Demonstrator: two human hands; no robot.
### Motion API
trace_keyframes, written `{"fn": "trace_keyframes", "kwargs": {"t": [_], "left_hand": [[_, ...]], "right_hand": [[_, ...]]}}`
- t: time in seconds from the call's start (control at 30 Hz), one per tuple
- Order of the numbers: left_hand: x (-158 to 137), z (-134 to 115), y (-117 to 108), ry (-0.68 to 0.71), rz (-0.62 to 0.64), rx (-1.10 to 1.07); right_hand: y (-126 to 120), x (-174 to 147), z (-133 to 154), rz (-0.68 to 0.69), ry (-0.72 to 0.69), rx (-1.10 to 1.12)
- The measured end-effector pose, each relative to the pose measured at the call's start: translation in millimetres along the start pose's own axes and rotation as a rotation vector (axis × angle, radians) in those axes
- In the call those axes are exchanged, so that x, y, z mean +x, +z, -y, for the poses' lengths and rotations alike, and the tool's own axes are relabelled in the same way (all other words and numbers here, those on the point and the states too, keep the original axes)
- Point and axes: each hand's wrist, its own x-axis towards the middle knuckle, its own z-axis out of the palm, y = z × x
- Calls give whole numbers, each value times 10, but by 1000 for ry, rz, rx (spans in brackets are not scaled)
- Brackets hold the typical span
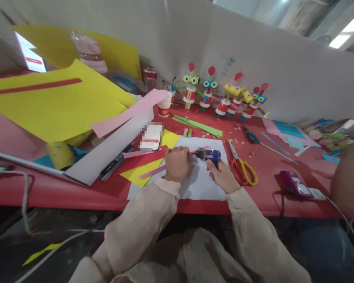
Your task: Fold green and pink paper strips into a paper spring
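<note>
My right hand [225, 175] is wrapped round a blue glue gun [214, 155] above a white sheet of paper [202, 182]. The gun's dark, glue-crusted nozzle points left, close to the fingertips of my left hand [177, 162]. Those fingers are closed on a narrow pink paper strip [153, 171]; it enters on the left side, and a pink end shows beyond the fingers. What lies under the fist is hidden. Just right of the white sheet are scissors [242, 165] with red and yellow handles. Red and yellow paper pieces lie under the strip.
Several paper-cup robot figures [205, 101] stand along the back wall. Left are a large yellow sheet [61, 102], black pens [116, 162] and a phone [151, 136]. Green strips [197, 126] lie behind the white sheet. A purple corded device [296, 184] and another person's arm [349, 181] are right.
</note>
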Motion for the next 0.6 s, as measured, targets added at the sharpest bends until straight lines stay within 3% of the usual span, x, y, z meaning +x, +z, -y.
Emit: {"fn": "trace_keyframes", "kwargs": {"t": [0.6], "left_hand": [[14, 30, 39, 13, -36, -6]], "right_hand": [[-191, 153, -120, -56, -50, -182]]}}
